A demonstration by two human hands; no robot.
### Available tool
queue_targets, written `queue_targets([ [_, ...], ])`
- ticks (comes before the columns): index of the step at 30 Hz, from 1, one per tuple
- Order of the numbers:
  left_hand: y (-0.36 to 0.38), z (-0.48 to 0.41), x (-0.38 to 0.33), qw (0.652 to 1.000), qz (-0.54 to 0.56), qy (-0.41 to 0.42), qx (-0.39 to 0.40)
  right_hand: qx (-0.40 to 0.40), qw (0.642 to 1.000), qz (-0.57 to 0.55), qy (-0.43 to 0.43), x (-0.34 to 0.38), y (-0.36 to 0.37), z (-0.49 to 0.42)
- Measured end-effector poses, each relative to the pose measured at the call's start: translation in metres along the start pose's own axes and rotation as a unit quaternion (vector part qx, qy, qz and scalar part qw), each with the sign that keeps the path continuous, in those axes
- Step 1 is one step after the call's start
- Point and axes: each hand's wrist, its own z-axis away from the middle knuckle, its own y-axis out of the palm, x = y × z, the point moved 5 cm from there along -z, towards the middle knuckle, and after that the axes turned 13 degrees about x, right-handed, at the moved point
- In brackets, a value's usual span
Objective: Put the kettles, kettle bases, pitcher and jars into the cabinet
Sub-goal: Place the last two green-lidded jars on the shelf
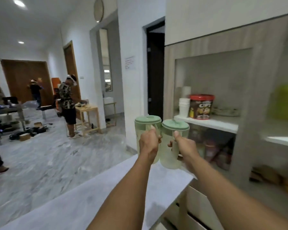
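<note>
Your left hand (148, 143) is closed around the handle of the left jug (147, 136), arm stretched forward. Your right hand (184, 145) grips the handle of the right jug (173, 146), thumb up. Both jugs are pale green, lidded, upright, touching side by side, held above the far end of the grey desk (93, 193). Just beyond them: the open cabinet (249, 100). On its white shelf (223, 124) stand a red-lidded tub (200, 107) and stacked white cups (184, 105). Lower compartment contents blurred.
</note>
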Motion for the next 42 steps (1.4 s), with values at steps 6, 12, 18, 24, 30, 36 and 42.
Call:
queue_targets([
  [6, 0.167, 0.003, -0.041, 0.985, 0.037, 0.064, 0.153, -0.163, 0.986, 0.012, -0.044, 0.047, -0.160, 0.052],
  [12, 0.326, 0.021, -0.069, 0.957, 0.036, 0.083, 0.275, -0.281, 0.957, 0.038, -0.066, 0.070, -0.309, 0.099],
  [18, 0.466, 0.016, -0.082, 0.937, 0.044, 0.086, 0.337, -0.349, 0.929, 0.067, -0.101, 0.083, -0.442, 0.105],
  [24, 0.562, -0.027, -0.069, 0.944, 0.049, 0.037, 0.325, -0.335, 0.935, 0.073, -0.092, 0.079, -0.539, 0.063],
  [30, 0.600, -0.089, -0.032, 0.959, 0.040, -0.010, 0.279, -0.286, 0.954, 0.041, -0.072, 0.057, -0.583, -0.016],
  [36, 0.622, -0.168, -0.025, 0.977, 0.042, -0.027, 0.207, -0.244, 0.969, 0.007, -0.049, 0.060, -0.605, -0.115],
  [42, 0.639, -0.267, -0.013, 0.987, 0.016, -0.060, 0.145, -0.240, 0.971, -0.016, -0.009, 0.061, -0.636, -0.204],
])
